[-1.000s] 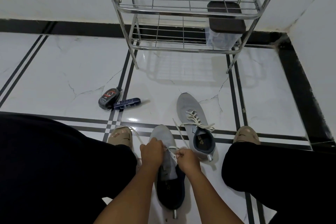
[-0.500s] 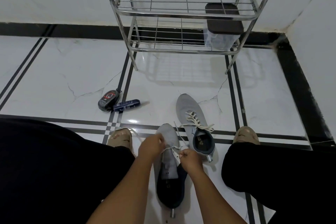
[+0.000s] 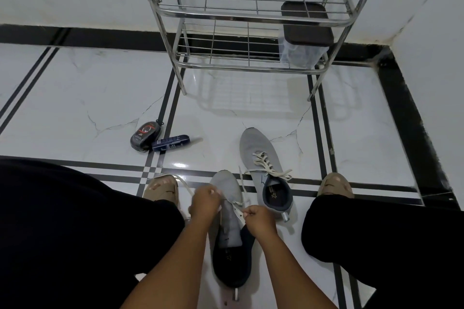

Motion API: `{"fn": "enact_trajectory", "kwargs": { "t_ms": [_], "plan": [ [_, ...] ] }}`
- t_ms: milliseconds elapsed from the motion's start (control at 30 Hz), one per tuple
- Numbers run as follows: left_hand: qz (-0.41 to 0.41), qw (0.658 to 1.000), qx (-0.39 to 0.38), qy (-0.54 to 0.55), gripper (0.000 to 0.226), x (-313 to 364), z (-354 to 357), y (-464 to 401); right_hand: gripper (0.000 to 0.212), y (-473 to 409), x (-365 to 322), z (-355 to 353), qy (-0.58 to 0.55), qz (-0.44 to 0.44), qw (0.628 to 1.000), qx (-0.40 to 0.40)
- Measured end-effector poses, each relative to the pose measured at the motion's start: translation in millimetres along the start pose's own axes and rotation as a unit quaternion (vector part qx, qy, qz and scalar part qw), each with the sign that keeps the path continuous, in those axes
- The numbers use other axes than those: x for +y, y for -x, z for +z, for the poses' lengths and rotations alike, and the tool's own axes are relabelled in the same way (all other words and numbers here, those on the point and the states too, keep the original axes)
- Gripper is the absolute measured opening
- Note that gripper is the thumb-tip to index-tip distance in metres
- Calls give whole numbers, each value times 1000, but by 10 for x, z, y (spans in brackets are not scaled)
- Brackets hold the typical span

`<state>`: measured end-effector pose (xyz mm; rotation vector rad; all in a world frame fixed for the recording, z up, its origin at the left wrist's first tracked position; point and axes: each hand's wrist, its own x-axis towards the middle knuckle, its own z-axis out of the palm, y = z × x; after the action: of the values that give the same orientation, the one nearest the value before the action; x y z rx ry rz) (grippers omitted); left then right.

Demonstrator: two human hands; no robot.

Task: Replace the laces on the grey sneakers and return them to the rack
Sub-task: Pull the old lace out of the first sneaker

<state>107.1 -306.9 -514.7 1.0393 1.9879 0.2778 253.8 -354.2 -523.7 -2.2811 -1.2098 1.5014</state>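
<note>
Two grey sneakers lie on the white floor between my knees. The near sneaker (image 3: 229, 228) points away from me, its tongue showing and a white lace (image 3: 241, 184) running through its eyelets. My left hand (image 3: 206, 202) pinches one lace end at the shoe's left side. My right hand (image 3: 258, 218) pinches the lace at the right eyelets. The far sneaker (image 3: 261, 158) lies just to the right, fully laced with loose white ends. The metal rack (image 3: 251, 17) stands against the wall ahead.
A dark-lidded clear container (image 3: 305, 35) sits on the rack's lower shelf at the right. A black shoe-polish sponge case (image 3: 145, 135) and a dark blue tube (image 3: 172, 142) lie on the floor left of the shoes. My feet in tan slippers flank the sneakers.
My left hand has drawn its lace end up and to the left, and my right hand has shifted slightly back along the right eyelets. The view has dipped a little.
</note>
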Motion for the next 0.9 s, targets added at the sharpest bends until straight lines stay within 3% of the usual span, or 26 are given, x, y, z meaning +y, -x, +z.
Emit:
{"fn": "enact_trajectory", "kwargs": {
  "t_ms": [33, 67, 100, 133, 167, 200, 233, 267, 300, 333, 367, 433, 600, 733, 800, 900],
  "plan": [
    [-63, 986, 34, 149, 11, 34, -98, -47, 20, -5, 2, -6, -8, 7, 1000, -2],
    [-120, 940, 74, 311, 13, 79, -216, -106, 20, -8, 5, -12, -16, 13, 1000, -5],
    [-167, 859, 115, 471, 17, 98, -332, -170, 18, -12, 8, -12, -21, 16, 1000, -5],
    [-209, 751, 127, 613, 23, 102, -444, -223, 16, -15, 7, -11, -23, 14, 1000, -5],
    [-230, 693, 120, 672, 27, 94, -526, -249, 16, -18, 9, -9, -20, 12, 1000, -6],
    [-220, 715, 100, 657, 28, 131, -604, -233, 16, -19, 7, -5, -11, 9, 1000, -6],
    [-180, 811, 79, 551, 27, 169, -597, -239, 17, -18, 1, -2, -2, 6, 1000, -4],
    [-116, 911, 54, 392, 23, 185, -550, -237, 18, -18, -8, -1, 4, 3, 1000, -1],
    [-32, 981, 24, 191, 18, 167, -458, -227, 19, -21, -14, 0, 7, 2, 1000, -1],
    [51, 998, -27, 8, 16, 154, -355, -187, 19, -18, -20, 0, 9, 2, 1000, -2],
    [106, 984, -69, -126, 15, 146, -250, -102, 18, -12, -29, 0, 10, 2, 1000, -3],
    [143, 949, -87, -266, 18, 93, -57, 42, 18, 0, -38, 0, 13, -3, 1000, -3],
    [160, 922, -27, -350, 21, 45, 98, 194, 19, 20, -35, -4, 20, -3, 1000, -2],
    [105, 967, 3, -234, 14, -5, -46, 110, 20, 24, 14, -10, 7, 13, 1000, -1],
    [24, 991, 43, -125, 15, -31, -151, 45, 21, 18, 15, -16, -1, 21, 1000, 3],
    [-92, 993, 73, 15, 24, -95, -182, -96, 19, 14, -28, 0, -6, 11, 1000, -5]
  ]
}}
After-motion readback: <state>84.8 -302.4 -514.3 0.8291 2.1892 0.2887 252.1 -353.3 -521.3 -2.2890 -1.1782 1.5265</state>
